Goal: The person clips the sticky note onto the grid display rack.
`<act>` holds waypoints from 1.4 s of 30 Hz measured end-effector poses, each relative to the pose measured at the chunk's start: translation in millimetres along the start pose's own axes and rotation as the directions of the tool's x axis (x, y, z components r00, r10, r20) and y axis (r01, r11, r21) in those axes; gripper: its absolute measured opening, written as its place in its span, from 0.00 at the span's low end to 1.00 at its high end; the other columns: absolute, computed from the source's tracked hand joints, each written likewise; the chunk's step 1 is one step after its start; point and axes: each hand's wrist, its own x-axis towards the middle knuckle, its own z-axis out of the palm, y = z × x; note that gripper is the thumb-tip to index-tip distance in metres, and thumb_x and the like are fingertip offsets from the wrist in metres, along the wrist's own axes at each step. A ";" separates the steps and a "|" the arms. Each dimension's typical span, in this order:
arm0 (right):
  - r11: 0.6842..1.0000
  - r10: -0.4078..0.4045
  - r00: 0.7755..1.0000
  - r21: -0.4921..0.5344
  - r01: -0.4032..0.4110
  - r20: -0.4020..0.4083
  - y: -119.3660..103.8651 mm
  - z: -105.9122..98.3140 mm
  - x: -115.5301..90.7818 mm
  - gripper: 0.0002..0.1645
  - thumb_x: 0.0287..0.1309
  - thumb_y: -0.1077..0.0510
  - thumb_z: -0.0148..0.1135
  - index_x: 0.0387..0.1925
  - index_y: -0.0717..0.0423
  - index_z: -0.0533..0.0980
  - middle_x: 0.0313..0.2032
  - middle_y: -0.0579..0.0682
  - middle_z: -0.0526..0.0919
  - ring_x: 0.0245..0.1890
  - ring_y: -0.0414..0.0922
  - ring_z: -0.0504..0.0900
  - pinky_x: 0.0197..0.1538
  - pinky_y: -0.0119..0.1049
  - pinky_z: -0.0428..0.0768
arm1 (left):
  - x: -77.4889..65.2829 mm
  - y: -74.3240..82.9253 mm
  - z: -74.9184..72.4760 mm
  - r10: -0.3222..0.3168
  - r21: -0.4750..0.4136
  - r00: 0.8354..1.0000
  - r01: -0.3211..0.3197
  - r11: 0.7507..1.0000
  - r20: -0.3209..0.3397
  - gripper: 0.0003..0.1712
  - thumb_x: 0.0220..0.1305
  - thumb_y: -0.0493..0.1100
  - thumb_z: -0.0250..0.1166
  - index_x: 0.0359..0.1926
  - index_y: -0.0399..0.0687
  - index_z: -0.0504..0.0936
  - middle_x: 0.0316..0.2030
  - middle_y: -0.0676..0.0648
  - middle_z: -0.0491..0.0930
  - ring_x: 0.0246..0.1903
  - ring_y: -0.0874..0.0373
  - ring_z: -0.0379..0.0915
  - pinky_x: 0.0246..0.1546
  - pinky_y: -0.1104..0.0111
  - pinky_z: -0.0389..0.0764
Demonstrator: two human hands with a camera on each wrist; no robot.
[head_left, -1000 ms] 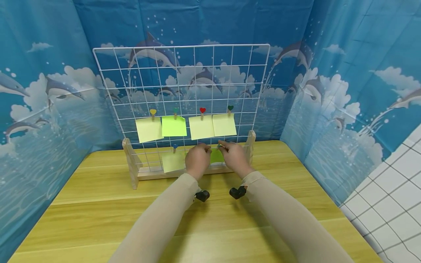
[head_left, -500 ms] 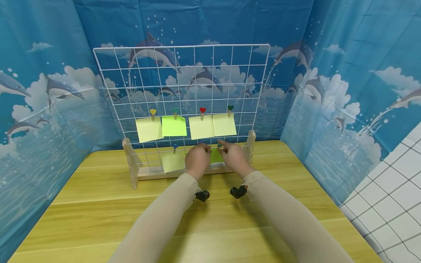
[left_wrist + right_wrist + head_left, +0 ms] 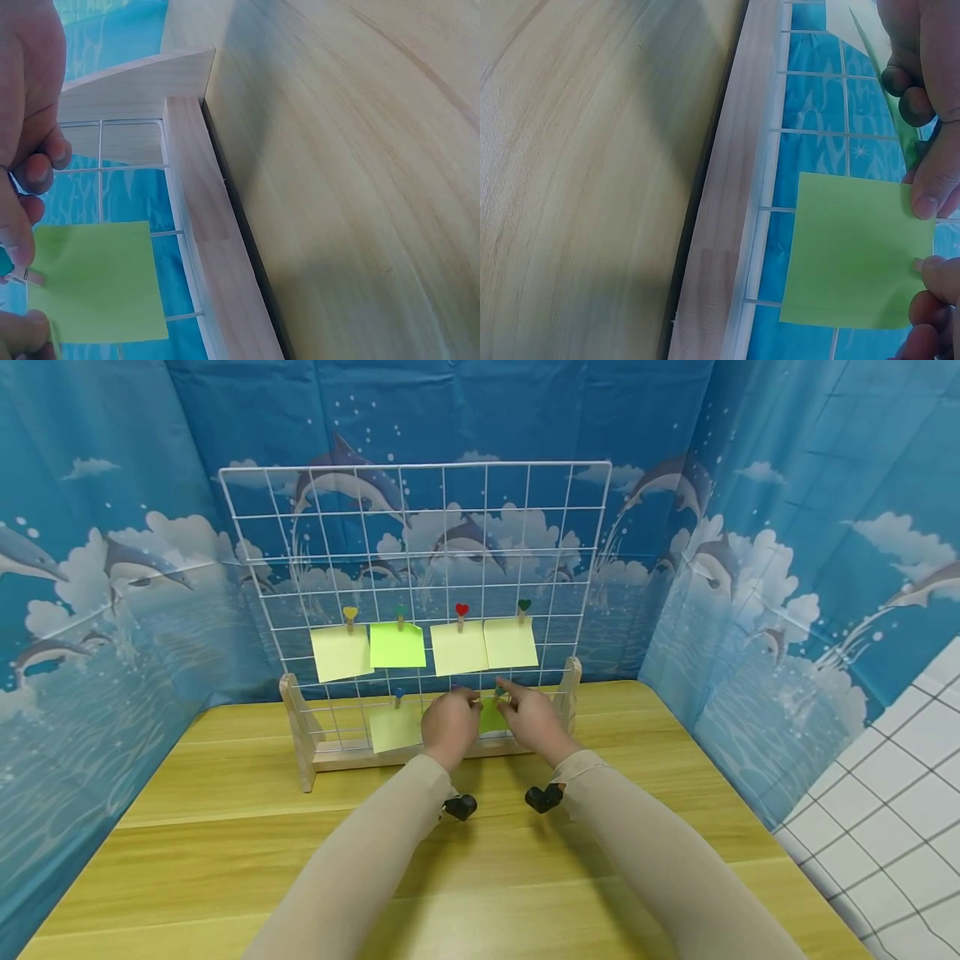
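Note:
My left hand (image 3: 450, 720) pinches the upper left corner of a green sticky note (image 3: 855, 251) against the white wire grid (image 3: 442, 556). At the note's upper edge, my right hand (image 3: 537, 718) pinches a small wooden clothespin (image 3: 28, 277) with a teal heart on it. The clothespin's tip lies over the note's edge; whether it also grips a wire is hidden by the fingers. Behind my left hand, another green note (image 3: 900, 124) is partly covered. To its left hangs a pale yellow note (image 3: 395, 728) under a blue heart clothespin (image 3: 399, 695).
Higher on the grid hang pale yellow notes (image 3: 341, 653) and a bright green note (image 3: 397, 645), held by heart clothespins. The grid stands in a wooden base (image 3: 360, 762) on the wood-grain table (image 3: 480, 877). A blue dolphin curtain (image 3: 465, 427) surrounds the back and sides.
The top of the grid shifts slightly and the upper notes rise a little. My right fingers move slightly around the teal clothespin; my left hand stays almost still.

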 end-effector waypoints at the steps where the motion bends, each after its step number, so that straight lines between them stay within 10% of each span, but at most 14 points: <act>1: 1.000 0.001 1.000 0.001 -0.001 0.003 -0.3 0.1 0.0 0.32 0.80 0.53 0.57 0.80 0.45 0.65 0.13 0.45 0.68 0.12 0.42 0.64 0.20 0.35 0.65 | 0.0 0.0 -0.4 0.002 0.010 1.000 -0.002 1.000 0.003 0.14 0.77 0.47 0.64 0.57 0.54 0.90 0.48 0.51 0.92 0.41 0.54 0.89 0.38 0.59 0.87; 32: 1.000 0.009 1.000 0.009 -0.009 0.014 -4.1 2.7 3.3 0.32 0.79 0.53 0.57 0.79 0.50 0.66 0.14 0.45 0.70 0.13 0.41 0.64 0.21 0.35 0.65 | -2.6 -3.4 -8.2 0.036 0.118 0.999 -0.038 0.992 0.021 0.16 0.78 0.48 0.64 0.61 0.56 0.87 0.49 0.52 0.91 0.41 0.55 0.90 0.37 0.60 0.87; 42: 1.000 -0.004 1.000 0.028 0.004 0.003 -1.8 0.9 3.2 0.34 0.79 0.52 0.57 0.80 0.49 0.64 0.14 0.45 0.69 0.13 0.41 0.64 0.20 0.35 0.66 | -16.4 -10.5 -31.0 0.116 0.120 0.992 -0.121 0.985 0.049 0.19 0.76 0.52 0.65 0.62 0.52 0.86 0.48 0.51 0.91 0.37 0.56 0.88 0.33 0.64 0.86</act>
